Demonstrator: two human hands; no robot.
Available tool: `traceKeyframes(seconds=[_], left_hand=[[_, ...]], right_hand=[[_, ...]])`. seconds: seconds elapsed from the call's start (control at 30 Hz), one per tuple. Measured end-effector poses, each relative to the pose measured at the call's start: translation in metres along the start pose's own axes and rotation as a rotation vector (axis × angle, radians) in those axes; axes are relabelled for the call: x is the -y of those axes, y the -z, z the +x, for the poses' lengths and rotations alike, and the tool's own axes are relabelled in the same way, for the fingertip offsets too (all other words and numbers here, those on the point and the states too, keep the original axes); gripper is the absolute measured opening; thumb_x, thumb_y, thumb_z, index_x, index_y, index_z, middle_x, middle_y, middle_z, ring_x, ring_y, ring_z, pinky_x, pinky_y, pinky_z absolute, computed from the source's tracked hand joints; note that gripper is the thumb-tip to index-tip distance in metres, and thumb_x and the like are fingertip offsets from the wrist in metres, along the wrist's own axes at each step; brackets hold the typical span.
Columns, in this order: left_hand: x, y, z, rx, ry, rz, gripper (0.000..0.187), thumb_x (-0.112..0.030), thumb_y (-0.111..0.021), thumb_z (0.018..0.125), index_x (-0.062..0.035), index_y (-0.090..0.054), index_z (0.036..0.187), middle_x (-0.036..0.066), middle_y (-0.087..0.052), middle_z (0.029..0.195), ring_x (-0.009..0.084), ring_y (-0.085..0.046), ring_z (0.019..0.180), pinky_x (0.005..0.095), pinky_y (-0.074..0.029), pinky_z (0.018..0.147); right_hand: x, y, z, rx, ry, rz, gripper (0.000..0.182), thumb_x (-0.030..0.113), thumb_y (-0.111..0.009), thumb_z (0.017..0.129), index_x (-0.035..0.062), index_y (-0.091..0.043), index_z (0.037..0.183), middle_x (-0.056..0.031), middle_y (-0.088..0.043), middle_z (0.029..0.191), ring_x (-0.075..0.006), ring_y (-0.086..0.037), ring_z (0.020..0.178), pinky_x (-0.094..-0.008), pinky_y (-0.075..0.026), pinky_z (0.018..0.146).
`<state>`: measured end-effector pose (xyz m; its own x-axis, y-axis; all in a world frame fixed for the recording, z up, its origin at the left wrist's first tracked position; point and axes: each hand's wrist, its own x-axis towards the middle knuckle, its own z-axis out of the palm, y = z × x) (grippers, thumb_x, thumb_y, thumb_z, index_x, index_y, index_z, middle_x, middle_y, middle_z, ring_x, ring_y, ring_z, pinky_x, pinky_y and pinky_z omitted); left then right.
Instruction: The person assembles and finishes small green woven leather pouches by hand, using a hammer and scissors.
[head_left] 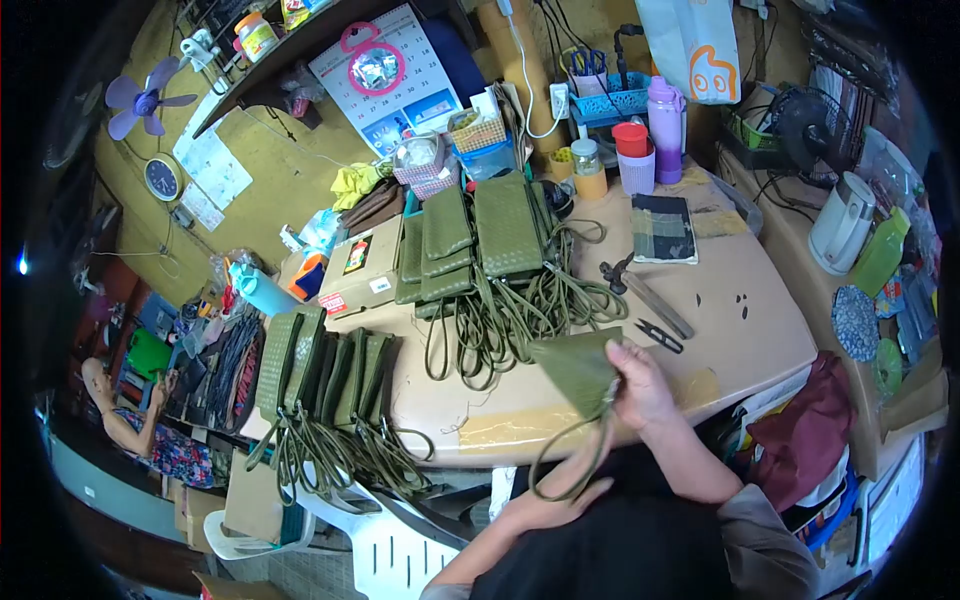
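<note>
My right hand (642, 388) is closed on the edge of an olive-green pouch (578, 368), held tilted over the table's front edge. From the pouch's corner hangs a looped wrist strap (537, 462). My left hand (560, 496) is lower, close to my body and beside that loop; its fingers look stretched out and apart, with no grip on the strap visible. Beyond the held pouch lies a pile of similar green pouches (508, 225), their straps trailing toward me. Another row of green pouches (290, 365) stands at the table's left, straps hanging over the edge.
On the table (740, 300) are a hammer (655, 300), small thread snips (660, 336) and a dark notebook (663, 228). A cardboard box (365, 265), cups and a purple bottle (665, 130) stand further back. A white plastic chair (390, 550) is below left. Another person (140, 430) sits far left.
</note>
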<state>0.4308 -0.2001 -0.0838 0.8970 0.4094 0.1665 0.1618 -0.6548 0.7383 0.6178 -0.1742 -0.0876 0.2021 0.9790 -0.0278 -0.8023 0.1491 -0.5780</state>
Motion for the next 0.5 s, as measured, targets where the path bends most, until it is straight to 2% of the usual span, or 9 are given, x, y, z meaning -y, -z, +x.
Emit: traceKeyframes(seconds=[0.03,0.1,0.17,0.23,0.3,0.33,0.37,0.43,0.5], left_hand=[[0.007,0.019,-0.013,0.254,-0.021,-0.218,0.053,-0.025,-0.053,0.093,0.0083,-0.038,0.132,0.027,-0.041,0.135,0.0345,-0.040,0.129,0.0390,-0.031,0.107],[0.045,0.058,-0.034,0.514,0.370,-0.613,0.052,-0.021,-0.055,0.092,0.0051,-0.039,0.134,0.022,-0.042,0.137,0.0305,-0.038,0.131,0.0375,-0.029,0.108],[0.045,0.066,-0.036,-0.317,0.347,-0.635,0.049,-0.015,-0.056,0.089,0.0033,-0.043,0.133,0.019,-0.046,0.135,0.0275,-0.043,0.127,0.0380,-0.029,0.107],[0.025,0.067,0.000,-0.602,-0.047,-0.255,0.047,-0.019,-0.054,0.090,0.0030,-0.046,0.131,0.018,-0.052,0.129,0.0276,-0.048,0.122,0.0374,-0.032,0.105],[0.017,0.055,0.022,-0.542,-0.089,-0.193,0.057,-0.038,-0.047,0.094,0.0037,-0.045,0.132,0.019,-0.055,0.125,0.0274,-0.052,0.118,0.0376,-0.034,0.103],[0.020,0.047,0.028,-0.524,-0.086,-0.345,0.055,-0.037,-0.044,0.096,0.0033,-0.043,0.134,0.018,-0.057,0.124,0.0252,-0.053,0.116,0.0359,-0.036,0.101],[0.019,0.044,0.029,-0.539,-0.087,-0.346,0.055,-0.037,-0.044,0.096,0.0033,-0.043,0.134,0.018,-0.057,0.124,0.0252,-0.053,0.116,0.0359,-0.036,0.101],[0.020,0.039,0.031,-0.554,0.027,-0.571,0.052,-0.036,-0.040,0.099,0.0035,-0.045,0.132,0.015,-0.060,0.119,0.0205,-0.056,0.110,0.0326,-0.040,0.096],[0.011,0.037,0.031,-0.643,0.071,-0.424,0.046,-0.032,-0.040,0.100,0.0022,-0.052,0.128,0.011,-0.064,0.110,0.0157,-0.058,0.099,0.0282,-0.043,0.090]], right_hand=[[0.013,0.004,0.001,-0.080,-0.022,0.005,0.019,0.014,-0.057,0.091,0.0029,-0.060,0.106,-0.0063,-0.066,0.094,-0.0154,-0.064,0.084,-0.0292,-0.052,0.078],[0.027,0.009,-0.006,-0.129,-0.068,-0.095,0.023,0.017,-0.055,0.092,0.0001,-0.059,0.107,-0.0086,-0.065,0.095,-0.0160,-0.065,0.083,-0.0304,-0.054,0.076],[0.029,0.015,-0.009,-0.052,-0.202,-0.061,0.026,0.019,-0.053,0.093,-0.0024,-0.057,0.108,-0.0104,-0.064,0.097,-0.0169,-0.065,0.083,-0.0311,-0.054,0.077],[0.015,0.024,-0.014,-0.010,-0.289,-0.103,0.036,0.026,-0.049,0.095,-0.0038,-0.053,0.115,-0.0136,-0.063,0.105,-0.0209,-0.065,0.091,-0.0352,-0.053,0.083],[0.004,0.015,-0.022,0.153,-0.413,0.303,0.051,0.038,-0.043,0.097,-0.0039,-0.047,0.126,-0.0179,-0.057,0.120,-0.0263,-0.059,0.107,-0.0413,-0.046,0.095],[-0.020,0.037,-0.023,0.390,-0.331,0.376,0.082,0.063,-0.040,0.089,-0.0032,-0.036,0.136,-0.0194,-0.044,0.137,-0.0283,-0.044,0.126,-0.0453,-0.033,0.106],[-0.028,0.043,-0.032,0.395,-0.342,0.366,0.082,0.063,-0.040,0.089,-0.0032,-0.036,0.136,-0.0194,-0.044,0.137,-0.0283,-0.044,0.126,-0.0453,-0.033,0.106],[-0.035,0.050,-0.043,0.591,-0.187,0.267,0.116,0.085,-0.039,0.069,-0.0038,-0.025,0.142,-0.0202,-0.032,0.145,-0.0301,-0.034,0.133,-0.0470,-0.026,0.110],[-0.030,0.052,-0.045,0.547,-0.192,0.244,0.118,0.086,-0.039,0.067,-0.0044,-0.025,0.142,-0.0201,-0.031,0.146,-0.0299,-0.032,0.134,-0.0468,-0.025,0.111]])
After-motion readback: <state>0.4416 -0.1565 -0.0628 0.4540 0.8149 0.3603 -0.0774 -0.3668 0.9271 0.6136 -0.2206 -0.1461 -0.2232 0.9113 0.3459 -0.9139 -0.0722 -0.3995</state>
